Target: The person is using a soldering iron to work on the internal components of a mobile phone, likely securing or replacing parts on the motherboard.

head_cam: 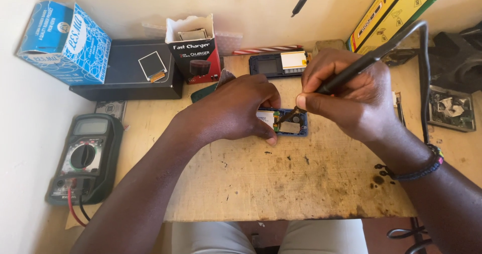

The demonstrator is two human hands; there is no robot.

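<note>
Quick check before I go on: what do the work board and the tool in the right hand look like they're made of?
The work board looks like bare, unfinished wood or plywood: pale matt surface with dark burn spots and stains. The tool in the right hand looks like a soldering iron with a black matt handle, probably plastic, and a darkened metal tip over the small circuit board. The left hand steadies that board.

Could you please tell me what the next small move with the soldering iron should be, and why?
Probably hold the tip of the black soldering iron steady on the small blue circuit board: the right hand already has it there, and the left hand pins the board down.
</note>
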